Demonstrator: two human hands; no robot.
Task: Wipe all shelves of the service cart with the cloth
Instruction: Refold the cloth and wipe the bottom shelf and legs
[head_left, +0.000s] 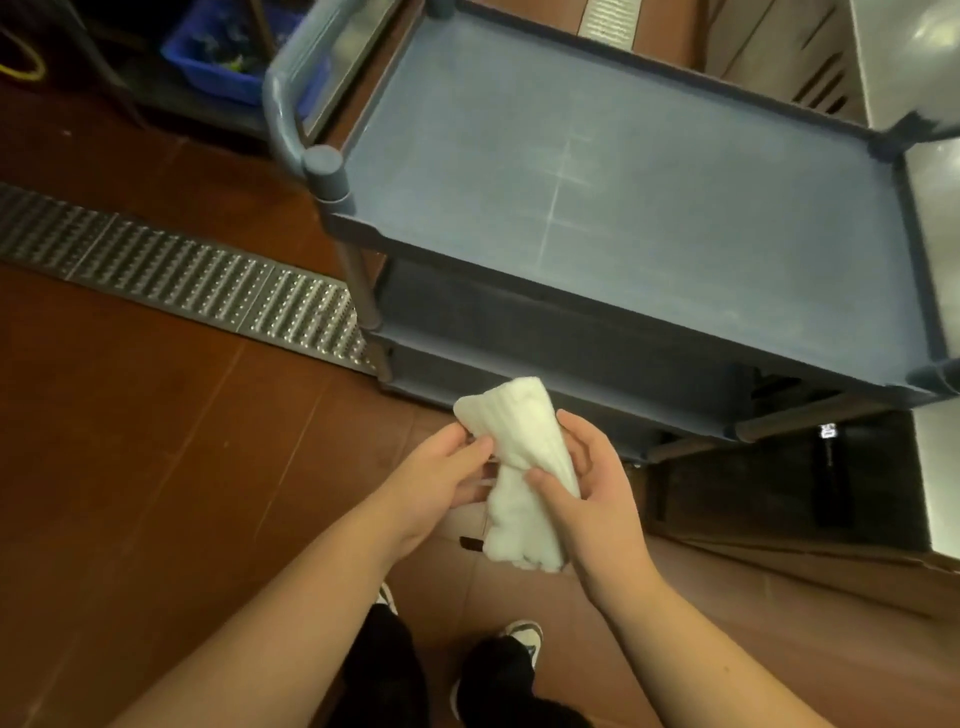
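Far left of frame: metal floor grate (176, 280) running diagonally across red-brown floor (130, 467). Blue crate (218, 57) at upper left, in shadow; contents not legible.

Lower centre: left hand (441, 478) pinching the left edge of the cloth (519, 467), fingertips curled in on the fabric. White cloth bunched and folded, held upright between both hands, in front of the cart, touching no shelf. Right hand (587, 493) wrapped round the cloth's right side, thumb laid across its front. Shoes (524, 639) visible below, at bottom centre.

Centre to right: service cart (332, 171), grey-blue, with top shelf (623, 208) filling the upper right half of frame. Nothing standing on top shelf; faint pale streaks near its middle, whether dried residue or scratches cannot be told. Middle shelf (545, 322) only partly seen beneath, in shadow; lower shelf (431, 387) glimpsed just above the cloth. Surface state of either not readable.

Progress, as judgement: cloth in hand and apparently being folded or readied, no contact with any shelf. No wet sheen or wipe trail evident on top shelf, so wiping probably not begun, though not certain. Remaining: likely all shelves, top through bottom.
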